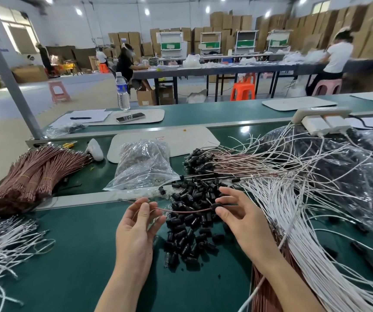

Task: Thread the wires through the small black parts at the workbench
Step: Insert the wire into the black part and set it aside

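Illegibly labelled bottle (122, 91), left hand (136, 228) pinching wire (181, 212)

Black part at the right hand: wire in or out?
In: the reddish wire from the left hand runs into the black part the right hand pinches.

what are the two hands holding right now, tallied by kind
brown wire: 1, pinched by the left hand
black part: 1, on that wire, pinched by the right hand
total: 2
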The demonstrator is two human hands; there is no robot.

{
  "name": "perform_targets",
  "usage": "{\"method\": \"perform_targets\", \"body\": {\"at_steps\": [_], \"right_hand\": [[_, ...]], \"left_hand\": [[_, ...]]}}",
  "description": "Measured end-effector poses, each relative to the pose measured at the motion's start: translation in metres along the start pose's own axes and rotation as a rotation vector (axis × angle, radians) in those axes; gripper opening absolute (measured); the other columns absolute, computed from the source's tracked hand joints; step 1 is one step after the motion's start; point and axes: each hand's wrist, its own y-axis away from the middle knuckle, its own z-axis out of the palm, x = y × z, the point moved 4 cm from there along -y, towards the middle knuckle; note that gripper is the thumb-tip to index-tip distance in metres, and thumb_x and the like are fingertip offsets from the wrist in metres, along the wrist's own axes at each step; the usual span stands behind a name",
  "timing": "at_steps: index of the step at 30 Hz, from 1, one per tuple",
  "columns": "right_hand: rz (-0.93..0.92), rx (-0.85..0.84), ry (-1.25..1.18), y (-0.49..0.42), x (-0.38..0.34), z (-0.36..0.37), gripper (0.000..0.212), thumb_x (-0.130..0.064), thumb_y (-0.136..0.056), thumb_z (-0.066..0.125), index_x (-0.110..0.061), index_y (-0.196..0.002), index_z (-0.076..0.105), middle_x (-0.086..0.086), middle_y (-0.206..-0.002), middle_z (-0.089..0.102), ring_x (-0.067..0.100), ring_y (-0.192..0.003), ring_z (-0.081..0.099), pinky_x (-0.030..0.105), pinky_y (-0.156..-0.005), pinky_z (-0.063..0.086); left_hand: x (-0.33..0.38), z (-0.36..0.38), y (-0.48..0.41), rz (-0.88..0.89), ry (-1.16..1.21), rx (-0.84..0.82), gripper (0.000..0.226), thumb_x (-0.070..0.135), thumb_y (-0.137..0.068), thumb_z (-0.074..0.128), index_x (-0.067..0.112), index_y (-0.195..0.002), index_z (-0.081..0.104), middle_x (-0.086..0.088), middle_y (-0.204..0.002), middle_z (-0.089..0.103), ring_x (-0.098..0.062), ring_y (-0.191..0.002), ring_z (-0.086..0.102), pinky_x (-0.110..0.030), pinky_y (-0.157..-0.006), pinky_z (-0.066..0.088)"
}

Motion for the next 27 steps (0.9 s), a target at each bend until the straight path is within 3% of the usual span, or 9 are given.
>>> {"method": "perform_targets", "body": {"at_steps": [13, 21, 27], "right_hand": [[0.045, -0.04, -0.203, 0.001, -0.009, -0.006, 0.045, -0.01, -0.09, 0.075, -0.037, -0.124, 0.065, -0.018, -0.107, 0.074, -0.001, -0.101, 0.069, 0.006, -0.081, 0.049], [0.031, -0.019, -0.281, 0.004, -0.012, -0.005, 0.047, -0.012, -0.087, 0.076, -0.05, -0.114, 0.069, -0.015, -0.111, 0.074, 0.001, -0.105, 0.069, 0.006, -0.084, 0.049], [0.034, -0.014, -0.299, 0.004, -0.011, -0.004, 0.048, -0.012, -0.087, 0.077, -0.05, -0.115, 0.069, -0.015, -0.113, 0.073, 0.002, -0.107, 0.069, 0.007, -0.084, 0.05]], "left_hand": [[-0.002, -0.001, -0.002, 0.058, -0.021, 0.052, 0.01, 0.012, -0.1, 0.058, 0.007, -0.103, 0.066, -0.006, -0.084, 0.072, -0.013, -0.071, 0.07, -0.025, -0.065, 0.061], [-0.001, 0.0, -0.001, 0.037, -0.028, -0.018, 0.021, 0.023, -0.086, 0.066, 0.005, -0.097, 0.065, -0.004, -0.077, 0.071, -0.012, -0.067, 0.068, -0.025, -0.066, 0.061], [0.0, 0.001, -0.001, 0.034, -0.026, -0.042, 0.02, 0.023, -0.086, 0.066, 0.006, -0.097, 0.064, -0.003, -0.076, 0.071, -0.011, -0.067, 0.069, -0.025, -0.067, 0.061]]}}
